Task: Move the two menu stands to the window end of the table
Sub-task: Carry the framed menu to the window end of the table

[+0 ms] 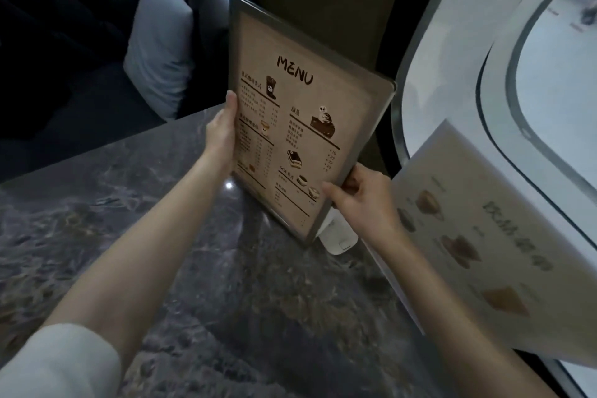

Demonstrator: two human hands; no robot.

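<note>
A tan menu stand (300, 113) headed "MENU" stands tilted over the far part of the dark marble table (200, 268). Its white base (339, 237) shows at the lower corner, on or just above the table. My left hand (223, 132) grips the stand's left edge. My right hand (361, 200) pinches its lower right edge. A second, paler menu stand (478, 236) with drink pictures stands on the right, against the window (549, 90).
A dark padded bench (80, 42) with a grey cushion (158, 52) runs behind the table's far edge. A dark pillar (339, 10) rises behind the held menu. The window's curved white frame (452, 58) borders the table on the right.
</note>
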